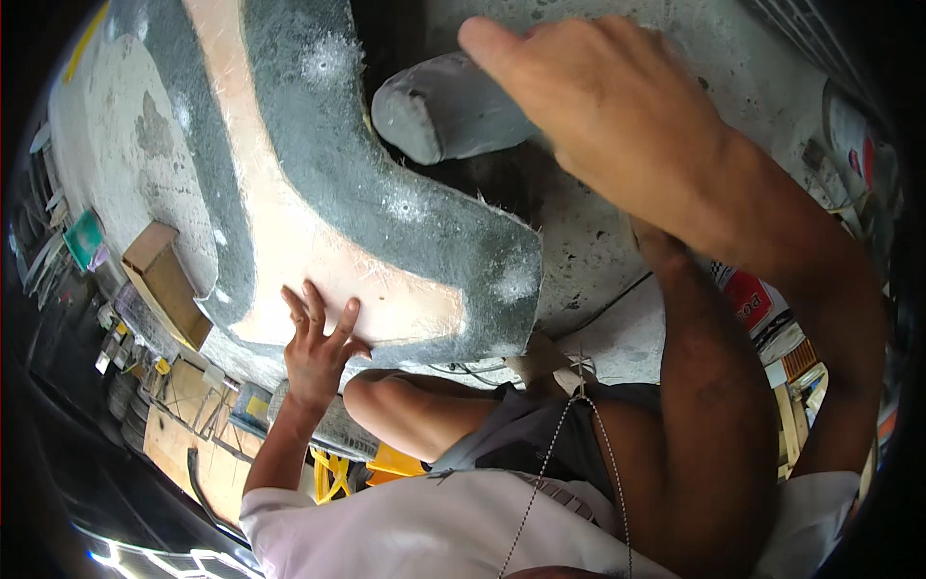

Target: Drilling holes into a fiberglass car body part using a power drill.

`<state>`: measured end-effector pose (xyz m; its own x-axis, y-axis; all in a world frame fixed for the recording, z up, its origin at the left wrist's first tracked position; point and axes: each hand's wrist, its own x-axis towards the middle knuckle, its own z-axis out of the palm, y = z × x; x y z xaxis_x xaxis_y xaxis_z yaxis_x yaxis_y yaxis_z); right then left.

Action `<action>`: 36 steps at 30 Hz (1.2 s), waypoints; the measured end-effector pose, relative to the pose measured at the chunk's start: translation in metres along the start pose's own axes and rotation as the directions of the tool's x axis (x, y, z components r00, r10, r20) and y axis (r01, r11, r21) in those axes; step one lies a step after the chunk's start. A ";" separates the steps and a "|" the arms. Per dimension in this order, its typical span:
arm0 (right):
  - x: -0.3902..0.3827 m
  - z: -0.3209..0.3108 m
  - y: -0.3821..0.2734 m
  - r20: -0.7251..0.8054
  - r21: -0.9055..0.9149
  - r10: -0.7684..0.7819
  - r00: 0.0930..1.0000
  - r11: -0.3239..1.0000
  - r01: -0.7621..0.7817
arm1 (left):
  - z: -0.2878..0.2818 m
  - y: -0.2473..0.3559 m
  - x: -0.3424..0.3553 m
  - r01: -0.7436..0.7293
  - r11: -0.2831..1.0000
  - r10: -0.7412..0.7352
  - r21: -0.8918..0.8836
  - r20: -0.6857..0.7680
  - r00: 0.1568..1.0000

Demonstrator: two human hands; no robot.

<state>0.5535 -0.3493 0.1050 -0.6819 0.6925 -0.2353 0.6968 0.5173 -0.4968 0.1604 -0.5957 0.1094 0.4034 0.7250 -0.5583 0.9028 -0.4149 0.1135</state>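
Observation:
A large curved panel [318, 174], dark grey with a pinkish-beige band and several powdery white spots round small holes, fills the upper left. Its right edge is rough and frayed. My left hand [321, 347] lies on the beige band near the lower edge, fingers spread. At the upper right, my right hand [603, 106] is raised with its back toward me and its fingers curled under; what they hold, if anything, is hidden. Partly behind it, beside the panel's edge, is a rounded grey thing [453, 106] that looks like the toe of a shoe.
A brown wooden block [166, 280] stands left of the panel. Tins [849, 140] stand at the far right, and a red-and-white package [752, 299] lies behind my bent right leg. A dark cable [612, 304] crosses the stained concrete floor. Yellow items [391, 463] lie beside my left knee.

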 end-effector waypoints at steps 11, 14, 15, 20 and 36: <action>-0.030 -0.009 0.013 -0.100 0.196 0.033 0.994 0.981 -0.013 | -0.003 0.010 -0.001 0.142 0.980 -0.139 -0.139 0.027 0.990; -0.057 -0.036 0.026 -0.237 0.338 0.155 0.959 0.939 -0.068 | -0.029 0.040 0.000 0.278 0.935 -0.265 -0.220 0.085 0.960; -0.069 -0.043 0.028 -0.258 0.358 0.219 0.941 0.926 -0.117 | -0.036 0.058 0.001 0.227 0.937 -0.202 -0.267 0.119 0.972; -0.096 -0.039 0.043 -0.237 0.538 0.429 0.872 0.805 -0.250 | -0.095 0.188 0.101 -0.198 0.893 0.109 -0.405 -0.232 0.967; -0.075 0.009 0.035 -0.249 0.673 0.392 0.885 0.728 -0.133 | -0.068 0.180 0.122 -0.117 0.984 0.067 -0.137 -0.321 0.945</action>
<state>0.6270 -0.3877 0.0982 -0.2749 0.9415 -0.1949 0.4483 -0.0538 -0.8923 0.3821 -0.5446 0.1172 0.4899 0.8333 -0.2563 0.8614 -0.4174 0.2893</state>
